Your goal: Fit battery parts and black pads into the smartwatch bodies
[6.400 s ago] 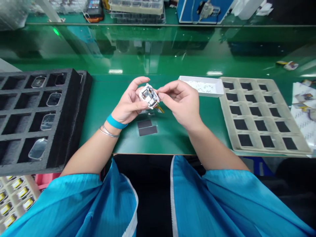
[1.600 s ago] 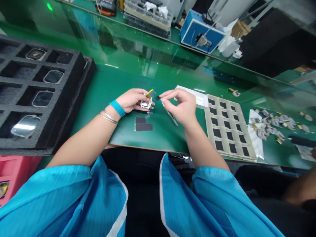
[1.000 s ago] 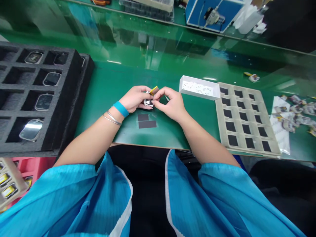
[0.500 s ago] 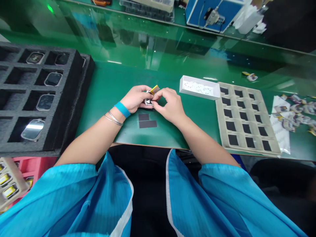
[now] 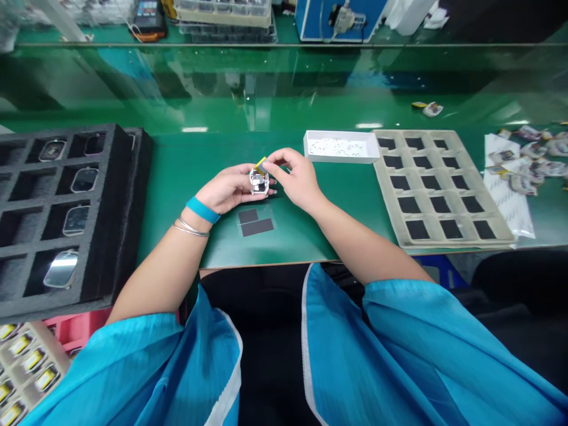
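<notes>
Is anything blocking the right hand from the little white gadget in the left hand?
Nothing that I can see: the right hand reaches right up to the yellow-edged flap at the white gadget, which the left hand holds.

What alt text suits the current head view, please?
A person's left hand holds a white-framed device while the right hand touches its yellow-edged flap, over a green bench between a black foam tray and a beige tray.

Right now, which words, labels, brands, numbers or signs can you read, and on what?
No text can be read.
White sheet at the right: faint print, too small and blurred.
Handheld device on the shelf: any markings too small to read.
White-framed part in the left hand: no legible marking.
</notes>
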### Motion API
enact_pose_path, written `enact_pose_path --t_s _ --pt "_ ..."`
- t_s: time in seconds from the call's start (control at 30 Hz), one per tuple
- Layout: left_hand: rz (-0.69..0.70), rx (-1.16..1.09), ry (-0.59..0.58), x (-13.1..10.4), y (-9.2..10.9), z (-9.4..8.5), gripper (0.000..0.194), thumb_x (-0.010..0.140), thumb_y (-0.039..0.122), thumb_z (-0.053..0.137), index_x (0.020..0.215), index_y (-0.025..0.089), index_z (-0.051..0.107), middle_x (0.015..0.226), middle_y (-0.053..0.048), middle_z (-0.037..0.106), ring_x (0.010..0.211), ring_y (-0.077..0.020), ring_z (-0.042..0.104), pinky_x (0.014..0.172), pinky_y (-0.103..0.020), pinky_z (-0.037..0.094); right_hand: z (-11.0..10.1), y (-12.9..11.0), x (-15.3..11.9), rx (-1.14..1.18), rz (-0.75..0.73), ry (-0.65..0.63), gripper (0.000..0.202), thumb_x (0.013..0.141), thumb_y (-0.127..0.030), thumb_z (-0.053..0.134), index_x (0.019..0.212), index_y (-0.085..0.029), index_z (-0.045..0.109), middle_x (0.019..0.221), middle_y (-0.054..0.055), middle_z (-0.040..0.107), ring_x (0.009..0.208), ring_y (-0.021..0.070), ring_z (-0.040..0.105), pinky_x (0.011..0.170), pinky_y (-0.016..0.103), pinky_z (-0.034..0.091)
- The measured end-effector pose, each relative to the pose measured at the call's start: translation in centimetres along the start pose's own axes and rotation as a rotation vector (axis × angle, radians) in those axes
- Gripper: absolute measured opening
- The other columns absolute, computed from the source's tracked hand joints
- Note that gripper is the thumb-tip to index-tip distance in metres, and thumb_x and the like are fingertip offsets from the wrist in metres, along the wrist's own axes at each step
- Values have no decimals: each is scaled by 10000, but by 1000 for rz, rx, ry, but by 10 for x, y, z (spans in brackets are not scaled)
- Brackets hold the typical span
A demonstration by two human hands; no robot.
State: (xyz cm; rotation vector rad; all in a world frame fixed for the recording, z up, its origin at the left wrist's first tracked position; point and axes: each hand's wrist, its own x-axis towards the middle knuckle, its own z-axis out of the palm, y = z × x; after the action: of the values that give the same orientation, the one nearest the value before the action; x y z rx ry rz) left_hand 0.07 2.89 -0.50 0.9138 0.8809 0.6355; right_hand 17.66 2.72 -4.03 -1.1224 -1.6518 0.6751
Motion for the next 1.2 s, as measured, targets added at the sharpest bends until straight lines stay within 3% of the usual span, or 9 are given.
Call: enact_pose_path --t_s 0.13,0.33,0.5,0.7,0.9,1.03,1.2 --pt "33 18 6 -1 -1 1 419 665 6 665 1067 119 635 913 -61 739 843 -184 751 777 -267 617 0 -4 -2 -13 -49 9 264 908 -462 624 831 -209 631 890 10 678 858 168 610 868 326 493" --pt "55 45 80 5 -7 2 320 662 16 690 956 121 618 786 -34 723 716 -159 741 672 -230 610 3 -8 -6 -105 -81 18 148 923 -343 610 850 -218 639 898 10 684 885 188 607 894 344 469" --pt "54 68 136 6 -6 5 256 667 56 684 905 127 621 711 -16 701 664 -170 735 601 -222 593 4 -8 -7 -202 -158 6 148 925 -352 614 848 -229 644 866 13 694 862 202 614 988 405 441" --pt "59 70 184 6 -6 6 173 699 86 661 865 128 635 657 -9 672 601 -147 701 560 -213 572 5 -6 -9 -230 -211 -27 218 947 -436 571 864 -255 658 845 11 690 889 225 622 1196 530 272" --pt "17 -169 66 5 -1 0 285 732 58 558 982 100 688 824 -53 713 776 -132 713 804 -270 611 4 -10 -10 -197 -211 -58 182 933 -421 597 837 -305 700 853 7 683 913 235 599 1225 611 206" --pt "43 -202 126 5 1 -2 216 792 91 598 990 125 678 854 -40 715 792 -112 703 884 -290 593 2 -11 -11 -221 -229 -97 144 933 -337 593 861 -316 716 959 -2 703 963 233 579 1215 629 226" --pt "121 -121 113 7 -5 -4 370 735 40 713 1083 150 654 973 -35 727 853 -119 714 910 -315 591 2 3 -7 -202 -204 -57 72 853 -285 680 913 -246 679 1127 55 650 1134 266 564 1117 576 396"
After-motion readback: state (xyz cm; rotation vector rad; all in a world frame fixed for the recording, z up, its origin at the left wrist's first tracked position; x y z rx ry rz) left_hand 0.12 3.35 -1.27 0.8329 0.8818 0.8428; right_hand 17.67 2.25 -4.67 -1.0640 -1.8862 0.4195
